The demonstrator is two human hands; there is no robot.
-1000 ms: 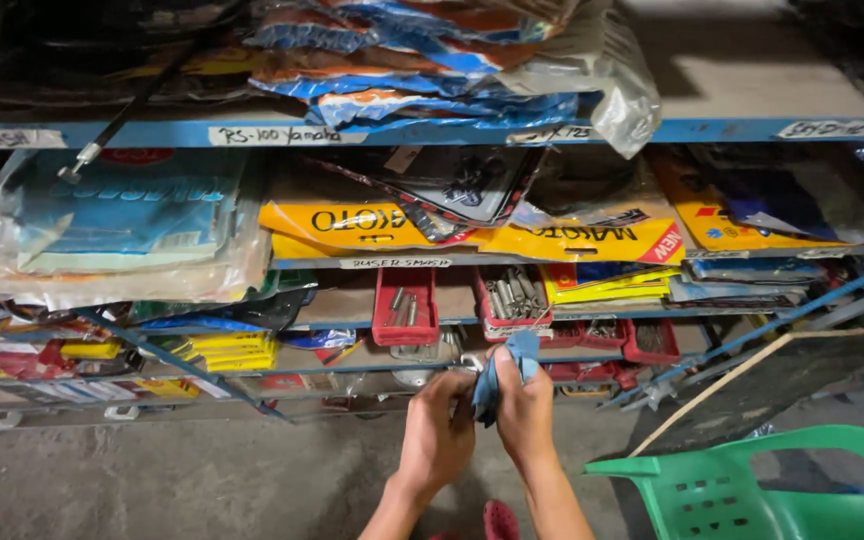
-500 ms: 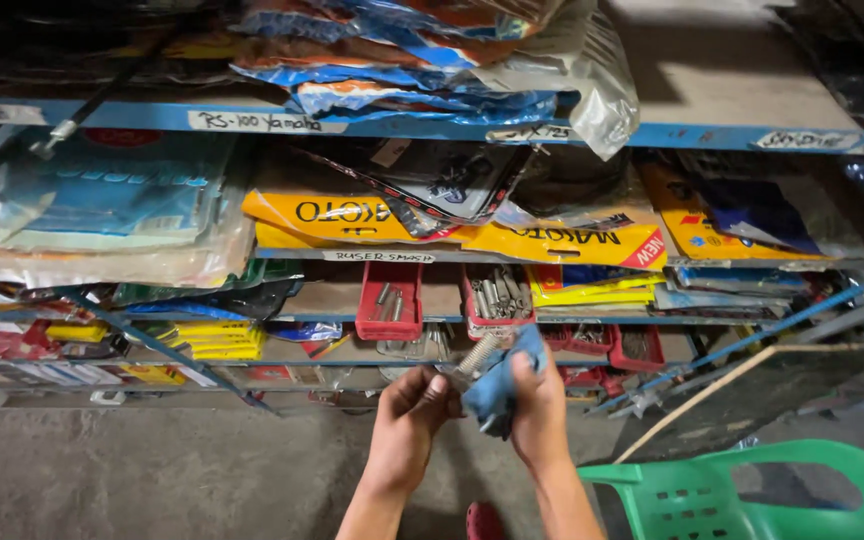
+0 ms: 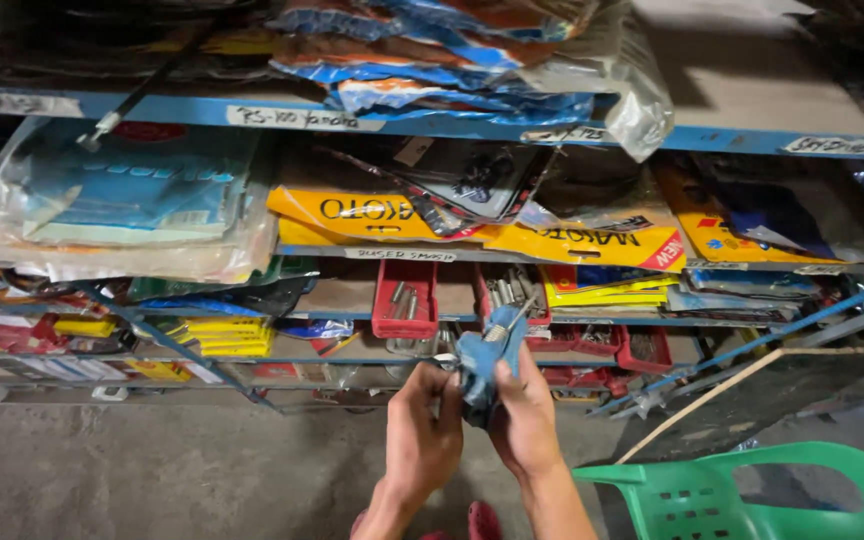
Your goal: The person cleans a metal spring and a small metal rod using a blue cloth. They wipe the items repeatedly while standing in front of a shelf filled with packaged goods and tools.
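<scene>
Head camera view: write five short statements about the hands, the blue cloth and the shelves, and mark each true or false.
1. Both hands hold a blue cloth. True: the left hand and the right hand grip the blue cloth between them.
2. The cloth lies flat on the floor. False: it is held up in front of the shelves.
3. A green plastic chair stands at the lower right. True: the green chair is beside the right forearm.
4. The small bins on the shelf behind the hands are yellow. False: the bins are red.
5. The upper shelves are bare. False: they are stacked with packets in plastic wrap.
</scene>
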